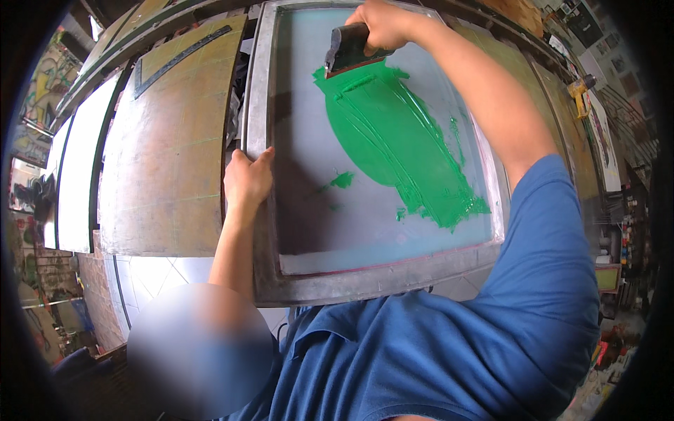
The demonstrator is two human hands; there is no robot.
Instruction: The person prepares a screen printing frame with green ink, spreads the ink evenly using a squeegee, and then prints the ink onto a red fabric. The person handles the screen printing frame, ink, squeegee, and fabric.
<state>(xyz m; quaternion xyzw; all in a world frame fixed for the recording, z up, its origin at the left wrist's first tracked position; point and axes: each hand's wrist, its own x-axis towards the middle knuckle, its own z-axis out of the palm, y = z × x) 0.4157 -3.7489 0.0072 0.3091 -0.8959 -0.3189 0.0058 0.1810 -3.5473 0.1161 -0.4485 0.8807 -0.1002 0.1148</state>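
A large screen printing frame (351,281) with a metal border lies in front of me. Across its pale mesh (305,140) spreads a thick patch of green ink (379,133), with ridges running down toward the near right and small smears to its left. At the far end of the ink, my right hand (382,27) is closed around a dark-handled squeegee (346,48), whose blade edge touches the mesh. My left hand (249,179) grips the frame's left side, thumb over the top of the border.
Left of the frame is a brownish board (168,154) with a dark L-shaped square (179,59) on it. Beyond that stands a white panel (84,168). More boards continue on the right, where a yellow tool (580,97) lies. Tiled floor (165,277) shows below the boards.
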